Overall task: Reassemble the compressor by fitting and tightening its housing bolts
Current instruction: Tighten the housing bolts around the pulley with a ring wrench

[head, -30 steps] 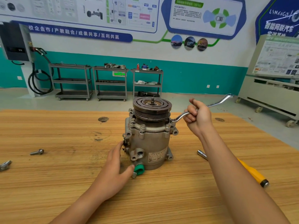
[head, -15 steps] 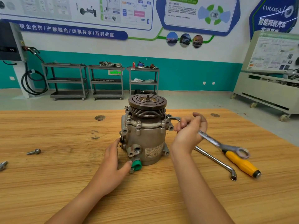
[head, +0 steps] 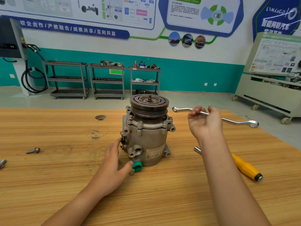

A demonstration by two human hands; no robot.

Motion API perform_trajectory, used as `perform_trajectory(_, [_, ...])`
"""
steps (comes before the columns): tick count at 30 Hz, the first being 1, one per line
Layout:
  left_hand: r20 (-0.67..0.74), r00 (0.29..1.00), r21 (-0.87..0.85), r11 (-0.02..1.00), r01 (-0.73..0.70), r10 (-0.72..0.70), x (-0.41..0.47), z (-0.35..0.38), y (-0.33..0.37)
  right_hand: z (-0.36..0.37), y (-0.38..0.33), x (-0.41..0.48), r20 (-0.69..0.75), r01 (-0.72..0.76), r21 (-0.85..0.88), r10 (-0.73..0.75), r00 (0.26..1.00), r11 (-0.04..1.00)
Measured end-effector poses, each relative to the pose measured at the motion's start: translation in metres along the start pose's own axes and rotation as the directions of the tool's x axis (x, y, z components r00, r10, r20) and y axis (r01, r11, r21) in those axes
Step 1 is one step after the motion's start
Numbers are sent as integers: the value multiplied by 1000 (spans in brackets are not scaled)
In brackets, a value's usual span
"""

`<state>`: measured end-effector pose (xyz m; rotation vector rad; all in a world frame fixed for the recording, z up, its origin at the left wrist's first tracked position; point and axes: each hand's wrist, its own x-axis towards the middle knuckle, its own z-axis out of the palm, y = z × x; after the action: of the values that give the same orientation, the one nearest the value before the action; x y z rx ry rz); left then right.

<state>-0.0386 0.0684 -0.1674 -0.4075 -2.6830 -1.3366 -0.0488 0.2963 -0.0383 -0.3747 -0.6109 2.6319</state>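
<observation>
The grey metal compressor (head: pixel 147 137) stands upright on the wooden bench, pulley on top, with several housing bolts (head: pixel 139 123) seated around its upper flange. My left hand (head: pixel 114 162) rests against its lower left side, thumb touching the green port cap (head: pixel 137 166). My right hand (head: pixel 204 122) is lifted to the right of the pulley and holds a silver double ring spanner (head: pixel 215 117) by its middle. The spanner's left ring end hangs in the air just right of the pulley, off the bolts.
A loose bolt (head: pixel 33 150) lies at the bench's left, and another metal piece (head: pixel 2 163) sits at the left edge. A yellow-handled tool (head: pixel 246 168) and a socket wrench end (head: pixel 197 149) lie on the right behind my forearm. A dark round mark (head: pixel 100 117) shows on the bench top.
My right hand has pulled the spanner off the flange bolt and raised it, turning it level beside the pulley. The left hand stays on the compressor's base.
</observation>
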Motion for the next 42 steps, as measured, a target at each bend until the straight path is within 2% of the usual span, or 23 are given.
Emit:
perform_trajectory(4, [-2, 1000, 2, 1000, -2, 2, 0, 0, -2, 2, 8, 2, 17, 3, -73, -1, 1000, 997])
perform_trajectory(10, [-11, 1000, 6, 1000, -14, 14, 1, 1, -3, -4, 13, 1, 105, 124, -232, -102, 989, 965])
perform_trajectory(18, [-4, 1000, 1, 1000, -16, 16, 0, 1, -3, -15, 13, 12, 262, 216, -248, -149, 953, 944])
perform_trajectory(23, [0, 1000, 7, 1000, -13, 13, 1, 1, -4, -15, 19, 9, 336, 358, -309, -251, 908, 881])
perform_trajectory(29, [-1, 1000, 16, 1000, -12, 12, 2, 2, -6, -22, 42, -9, 196, 425, -216, -387, 901, 879])
perform_trajectory(32, [4, 1000, 8, 1000, -5, 5, 2, 1, -6, -9, 47, -12, 140, 451, -242, -429, 892, 859])
perform_trajectory(38, [-1, 1000, 9, 1000, -11, 11, 0, 1, -5, -1, 27, 6, 20, 313, -371, -330, 944, 874])
perform_trajectory(42, [3, 1000, 14, 1000, -5, 5, 1, 1, -4, -4, 24, 18, 35, 318, -391, -331, 943, 864])
